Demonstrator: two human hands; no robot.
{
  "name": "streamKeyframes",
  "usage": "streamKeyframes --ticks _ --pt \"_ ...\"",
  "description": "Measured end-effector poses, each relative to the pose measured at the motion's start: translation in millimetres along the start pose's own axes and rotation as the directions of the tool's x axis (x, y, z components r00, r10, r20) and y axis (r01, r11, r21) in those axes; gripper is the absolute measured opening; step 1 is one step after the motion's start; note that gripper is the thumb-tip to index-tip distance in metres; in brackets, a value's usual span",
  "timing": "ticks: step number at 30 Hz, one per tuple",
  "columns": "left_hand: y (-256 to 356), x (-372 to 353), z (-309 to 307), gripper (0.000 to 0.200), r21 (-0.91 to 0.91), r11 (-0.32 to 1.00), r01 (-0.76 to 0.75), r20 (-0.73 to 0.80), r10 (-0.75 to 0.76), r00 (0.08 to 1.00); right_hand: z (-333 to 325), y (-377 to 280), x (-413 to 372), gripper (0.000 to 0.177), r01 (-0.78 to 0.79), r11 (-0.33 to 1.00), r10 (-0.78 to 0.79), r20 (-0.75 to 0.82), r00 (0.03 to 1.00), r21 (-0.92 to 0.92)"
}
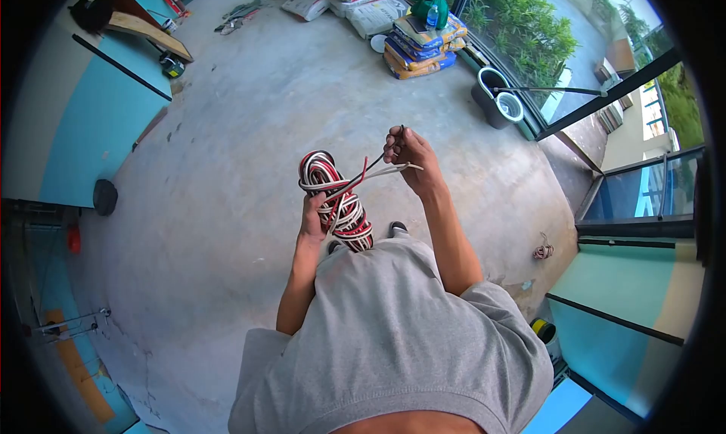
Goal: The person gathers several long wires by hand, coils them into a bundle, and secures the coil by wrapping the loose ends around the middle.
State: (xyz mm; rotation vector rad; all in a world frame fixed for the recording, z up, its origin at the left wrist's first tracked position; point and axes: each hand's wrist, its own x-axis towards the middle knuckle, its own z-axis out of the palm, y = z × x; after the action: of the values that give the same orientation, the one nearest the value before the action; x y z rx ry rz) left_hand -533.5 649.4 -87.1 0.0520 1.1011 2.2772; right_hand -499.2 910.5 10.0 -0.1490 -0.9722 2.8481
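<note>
My left hand (312, 216) is wrapped round the side of a long bundle of electrical wire (349, 216), wound from red, black and white strands. Loose ends come off the top of the bundle toward the right. Between the fingertips of my right hand (411, 155) the black wire (373, 162) is pinched, drawn taut from the bundle. A white wire (393, 168) passes just below those fingers, its tip at the palm side. One short red end sticks up between the two hands.
Stacked bags (423, 48) stand by the glass door, with black buckets (497, 99) beside them. More white sacks (363, 3) lie at the back. A small wire coil (543, 250) rests on the concrete floor at right. A wooden board (151, 34) leans at upper left.
</note>
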Motion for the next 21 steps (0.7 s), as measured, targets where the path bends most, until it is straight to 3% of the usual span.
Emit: streamKeyframes --ticks 5,10,15,21 --pt "0 4 -2 0.048 -0.047 0.997 0.061 0.065 -0.058 0.996 -4 -2 5 0.022 -0.011 0.994 0.004 0.062 0.998 0.111" --pt "-5 9 -13 0.059 0.030 0.998 0.057 0.079 -0.060 0.995 4 1 17 0.021 0.165 0.984 -0.168 -0.050 0.984 -0.064" --pt "0 10 -9 0.054 0.082 0.996 0.015 0.094 -0.022 0.995 7 7 29 0.025 0.297 0.926 -0.332 -0.131 0.934 -0.231" --pt "4 9 5 0.042 0.043 0.998 0.052 0.053 -0.054 0.997 2 28 37 0.025 0.400 0.752 -0.580 -0.237 0.779 -0.524"
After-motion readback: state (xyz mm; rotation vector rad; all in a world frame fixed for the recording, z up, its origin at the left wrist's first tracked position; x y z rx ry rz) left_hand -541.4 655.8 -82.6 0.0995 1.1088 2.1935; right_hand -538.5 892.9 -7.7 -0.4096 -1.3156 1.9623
